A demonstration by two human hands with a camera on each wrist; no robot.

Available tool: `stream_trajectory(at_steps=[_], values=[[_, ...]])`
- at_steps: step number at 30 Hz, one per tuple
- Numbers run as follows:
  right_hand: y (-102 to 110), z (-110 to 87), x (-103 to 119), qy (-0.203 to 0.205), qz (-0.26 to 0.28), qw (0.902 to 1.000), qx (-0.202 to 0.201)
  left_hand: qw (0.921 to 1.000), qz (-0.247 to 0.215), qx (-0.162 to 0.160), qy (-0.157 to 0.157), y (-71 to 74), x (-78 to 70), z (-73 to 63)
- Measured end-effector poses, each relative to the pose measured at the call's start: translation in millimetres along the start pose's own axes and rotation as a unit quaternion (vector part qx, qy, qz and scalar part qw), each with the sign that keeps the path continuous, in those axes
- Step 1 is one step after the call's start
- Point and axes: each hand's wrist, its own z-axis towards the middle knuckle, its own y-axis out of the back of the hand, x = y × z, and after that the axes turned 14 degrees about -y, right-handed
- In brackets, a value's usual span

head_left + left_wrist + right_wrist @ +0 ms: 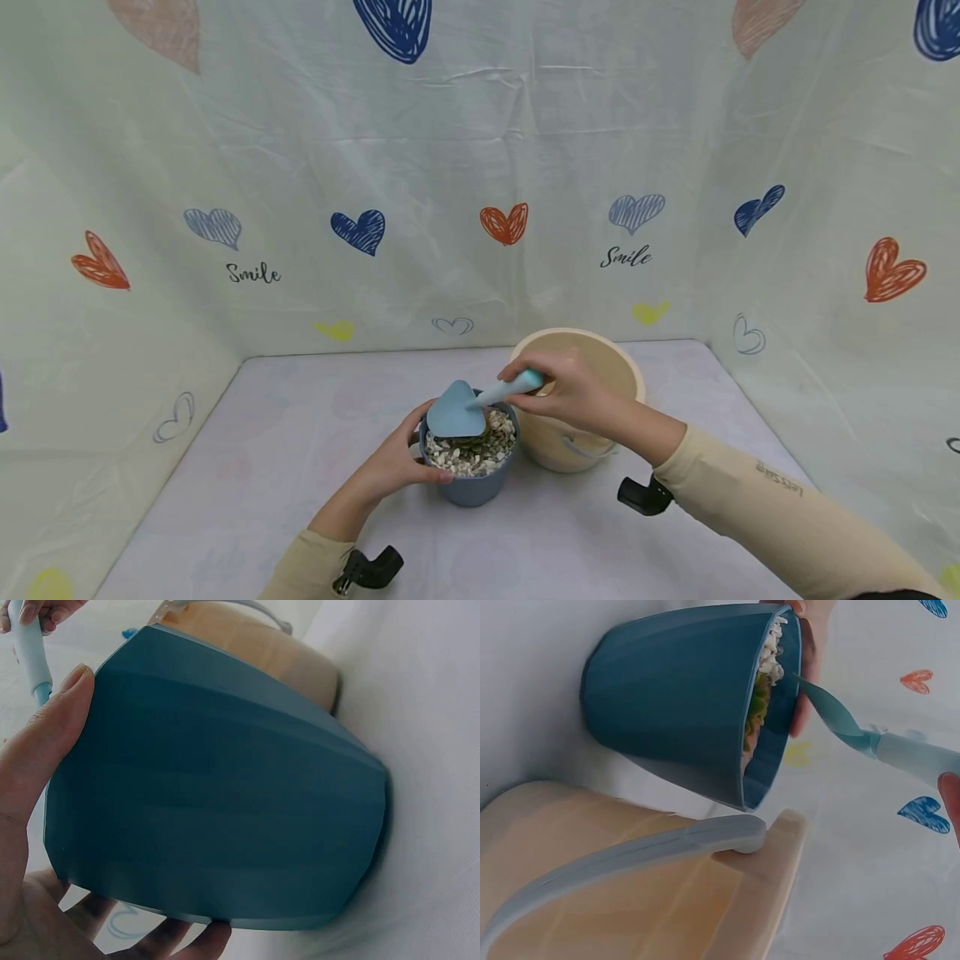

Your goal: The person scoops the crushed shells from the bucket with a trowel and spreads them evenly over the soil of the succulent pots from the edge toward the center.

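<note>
A blue plastic flowerpot (pixel 474 490) stands on the table, with pale pebbles (pixel 491 457) and a bit of green plant inside. My left hand (pixel 397 458) grips it from the left side, thumb near the front rim; in the left wrist view the thumb and fingers span the pot wall (pixel 217 780). With my right hand (pixel 570 390) I hold a small light-blue trowel by its handle (pixel 516 386). Its spade-shaped blade (pixel 455 412) overlaps the pot's opening in the head view and hides part of the plant. From the right wrist, the blade (pixel 832 712) appears at the pot's rim.
Close behind and to the right of the pot stands a cream bucket (pixel 551 443), its grey carrying handle (pixel 630 855) hanging down the side. My right forearm reaches across in front of it. A curtain (pixel 450 167) printed with hearts surrounds the white-covered table (pixel 315 433).
</note>
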Motion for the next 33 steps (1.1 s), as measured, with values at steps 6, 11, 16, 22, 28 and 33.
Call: stream_trajectory(at_steps=[6,11,16,22,28,33], values=[[4.1,-0.4,2.4,-0.005,-0.012,0.9999,-0.007,1.0,-0.006,0.003,-0.006,-1.2,1.6,-0.7],[10.6,-3.8,2.1,-0.051,-0.021,0.9981,-0.026,0.9998,-0.019,-0.005,0.003,-3.4,-2.2,-2.1],[24.9,-12.8,0.3,-0.156,0.043,0.9862,-0.035,0.9999,-0.011,-0.007,-0.008,-3.9,-11.2,-6.6],[44.5,-25.1,-8.6,-0.243,0.154,0.9557,-0.06,0.9988,0.03,-0.019,-0.034,-6.2,-23.4,-11.3],[58.7,-33.3,-11.7,-0.268,0.166,0.9461,-0.075,0.9983,0.034,-0.033,-0.035,-10.5,-25.7,-13.8],[69.3,-41.0,-13.2,-0.267,0.17,0.9442,-0.091,0.9955,0.048,-0.062,-0.052,-12.6,-31.0,-14.7]])
